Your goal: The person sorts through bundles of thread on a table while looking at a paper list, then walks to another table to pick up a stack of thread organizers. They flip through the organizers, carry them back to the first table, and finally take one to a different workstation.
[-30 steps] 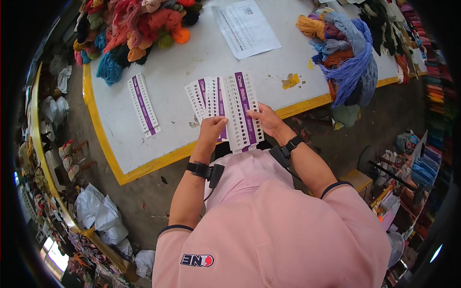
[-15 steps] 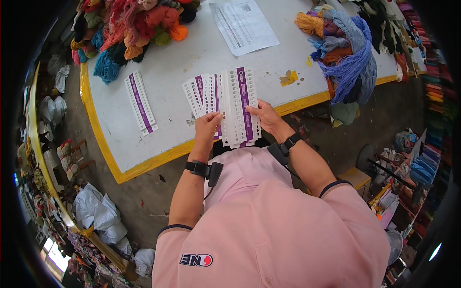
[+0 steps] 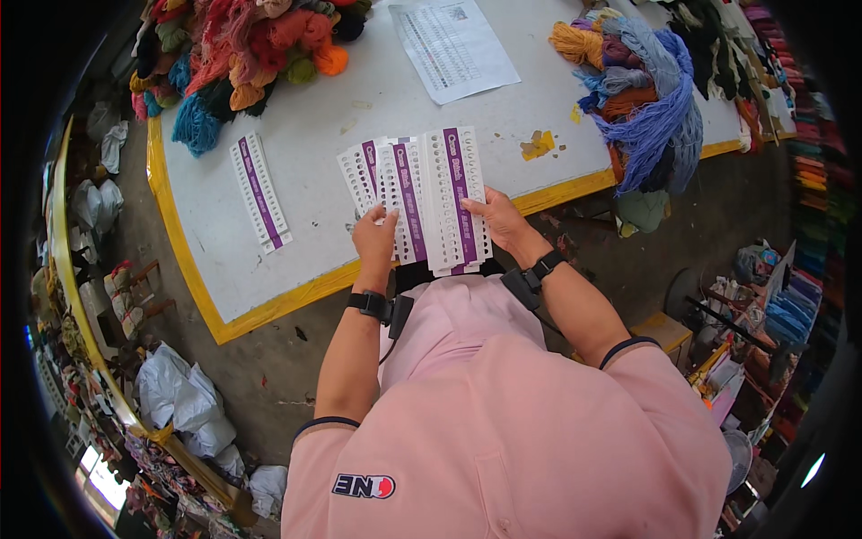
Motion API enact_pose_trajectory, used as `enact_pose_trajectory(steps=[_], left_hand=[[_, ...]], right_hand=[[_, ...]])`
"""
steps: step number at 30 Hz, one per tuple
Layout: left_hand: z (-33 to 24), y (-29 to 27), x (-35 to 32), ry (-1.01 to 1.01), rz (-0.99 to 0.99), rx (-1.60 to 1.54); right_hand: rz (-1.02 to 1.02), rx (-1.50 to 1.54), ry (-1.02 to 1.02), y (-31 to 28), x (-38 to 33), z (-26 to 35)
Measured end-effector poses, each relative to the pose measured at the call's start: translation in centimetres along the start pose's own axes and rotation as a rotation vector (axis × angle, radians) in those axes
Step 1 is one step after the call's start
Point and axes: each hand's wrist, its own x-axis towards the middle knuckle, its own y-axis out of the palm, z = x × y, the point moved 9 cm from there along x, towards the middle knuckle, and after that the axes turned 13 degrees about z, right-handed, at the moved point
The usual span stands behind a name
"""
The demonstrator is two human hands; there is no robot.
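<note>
My right hand (image 3: 498, 218) grips a stack of white thread cards (image 3: 455, 202), with its thumb on the front. Each card is long, with a row of punched holes down each long edge and a purple stripe along the middle. Just left of the stack, my left hand (image 3: 375, 235) is closed at the edge of another thread card (image 3: 406, 193), pinching it. More fanned cards (image 3: 357, 171) overlap behind that one. Farther left on the table, a separate pair of cards (image 3: 260, 193) lies flat, one partly over the other.
The white table (image 3: 310, 216) has a yellow-taped edge (image 3: 206, 301) close to my body. Colourful yarn skeins (image 3: 269, 40) pile up at the far left, and blue and orange skeins (image 3: 642, 90) at the right. A printed sheet (image 3: 455, 49) lies at the back.
My left hand has moved left with a thread card, so its purple stripe now shows fully beside the stack. My right hand has stayed almost still on the stack.
</note>
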Motion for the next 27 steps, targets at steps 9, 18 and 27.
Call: enact_pose_trajectory(steps=[9,18,27], left_hand=[[-5.8,4.4,-2.8,-0.112,0.584,-0.515],[-5.9,3.0,-2.4,-0.138,0.412,-0.483],[-4.5,2.5,-1.5,-0.103,0.292,-0.413]], right_hand=[[0.100,-0.036,0.022,0.4,0.0,0.7],[0.048,0.016,-0.003,0.0,0.1,1.0],[0.002,-0.010,-0.029,-1.2,-0.2,0.9]])
